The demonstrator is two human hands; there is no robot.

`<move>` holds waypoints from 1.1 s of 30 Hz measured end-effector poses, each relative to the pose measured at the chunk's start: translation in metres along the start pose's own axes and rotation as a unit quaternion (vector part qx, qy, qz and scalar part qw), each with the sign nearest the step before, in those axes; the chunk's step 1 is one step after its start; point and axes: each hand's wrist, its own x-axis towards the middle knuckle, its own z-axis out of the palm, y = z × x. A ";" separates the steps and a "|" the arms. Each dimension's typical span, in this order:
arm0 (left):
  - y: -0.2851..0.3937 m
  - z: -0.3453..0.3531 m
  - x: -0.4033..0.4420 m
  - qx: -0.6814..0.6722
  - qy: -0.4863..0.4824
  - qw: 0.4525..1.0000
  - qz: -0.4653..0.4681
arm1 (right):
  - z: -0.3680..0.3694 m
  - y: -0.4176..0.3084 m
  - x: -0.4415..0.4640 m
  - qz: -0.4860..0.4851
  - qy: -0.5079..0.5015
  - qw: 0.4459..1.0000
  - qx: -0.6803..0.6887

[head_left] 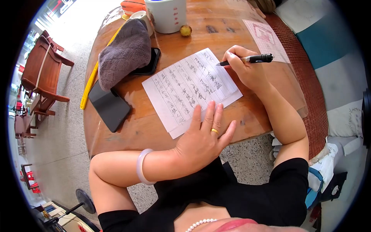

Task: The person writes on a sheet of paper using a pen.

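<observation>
A lined sheet of paper (185,85) with rows of handwritten characters lies at a slant on the wooden table, with another sheet edge showing beneath it. My right hand (244,66) grips a black pen (258,58), whose tip points at the paper's upper right part. My left hand (206,133) rests with fingers spread, its fingertips on the lower edge of the paper. A gold ring (215,131) is on one finger, and a pale bangle (141,167) circles the left wrist.
Left of the paper are a dark phone (110,109), a second phone (154,62) partly under a grey cloth (125,54), and a long yellow stick (92,79). A white bucket (167,15) and a small round fruit (186,31) stand farther back. A wooden chair (42,73) is at far left.
</observation>
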 end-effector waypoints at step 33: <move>-0.002 -0.004 0.000 -0.002 -0.012 1.000 0.009 | 0.006 0.002 0.000 -0.017 0.013 0.999 -0.023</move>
